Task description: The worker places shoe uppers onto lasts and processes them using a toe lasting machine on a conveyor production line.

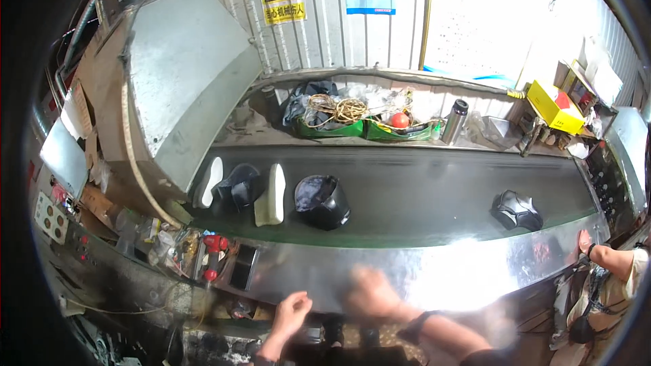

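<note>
My left hand (291, 313) is above the near edge of the metal ledge, its fingers curled in; whatever they hold, if anything, is hidden. Over the same ledge to its right, my right hand (373, 293) is smeared by motion, so its fingers cannot be read. Beyond both hands, a dark conveyor belt (407, 190) carries shoe parts. At its left lie a white shoe sole (211, 183), a black shoe upper (243, 184) and a second pale sole (271, 196). Another black upper (324, 202) sits nearer the middle. Farther right is a black-and-white shoe piece (517, 211). Neither hand touches these.
A co-worker's hand (584, 241) rests at the right end of the metal ledge (291, 268). A large metal hood (183, 61) covers the belt's left end. Green bins (332, 131), a steel flask (456, 122) and a yellow box (556, 107) line the back. Red tools (215, 244) lie front left.
</note>
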A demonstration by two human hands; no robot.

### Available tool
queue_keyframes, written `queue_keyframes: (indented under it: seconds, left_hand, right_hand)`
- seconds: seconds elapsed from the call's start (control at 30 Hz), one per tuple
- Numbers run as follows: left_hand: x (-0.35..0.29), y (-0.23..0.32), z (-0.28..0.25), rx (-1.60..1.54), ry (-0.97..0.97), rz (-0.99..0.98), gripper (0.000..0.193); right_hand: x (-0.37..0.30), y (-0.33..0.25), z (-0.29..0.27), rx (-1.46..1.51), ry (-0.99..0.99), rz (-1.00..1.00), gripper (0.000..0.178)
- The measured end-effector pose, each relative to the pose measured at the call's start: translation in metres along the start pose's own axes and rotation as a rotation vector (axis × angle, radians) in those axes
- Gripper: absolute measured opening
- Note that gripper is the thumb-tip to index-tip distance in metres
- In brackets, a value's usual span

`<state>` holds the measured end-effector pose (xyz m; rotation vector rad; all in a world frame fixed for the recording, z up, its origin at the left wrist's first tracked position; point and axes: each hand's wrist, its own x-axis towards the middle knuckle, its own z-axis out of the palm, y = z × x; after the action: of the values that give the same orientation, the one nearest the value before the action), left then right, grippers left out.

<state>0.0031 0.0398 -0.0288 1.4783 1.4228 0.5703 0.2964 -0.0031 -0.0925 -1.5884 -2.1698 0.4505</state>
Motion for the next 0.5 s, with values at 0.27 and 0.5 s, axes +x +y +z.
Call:
queue_keyframes:
  seconds: [0.27, 0.5]
  left_hand:
    - [0.201, 0.073, 0.033, 0.026, 0.089, 0.406, 0.038]
    - [0.252, 0.143, 0.083, 0.442, -0.387, 0.622, 0.036]
  right_hand:
    - [-0.089, -0.049, -0.032, 0.707, 0.193, 0.604, 0.063]
    - [-0.107, -0.051, -0.058, 1.307, 0.731, 1.015, 0.074]
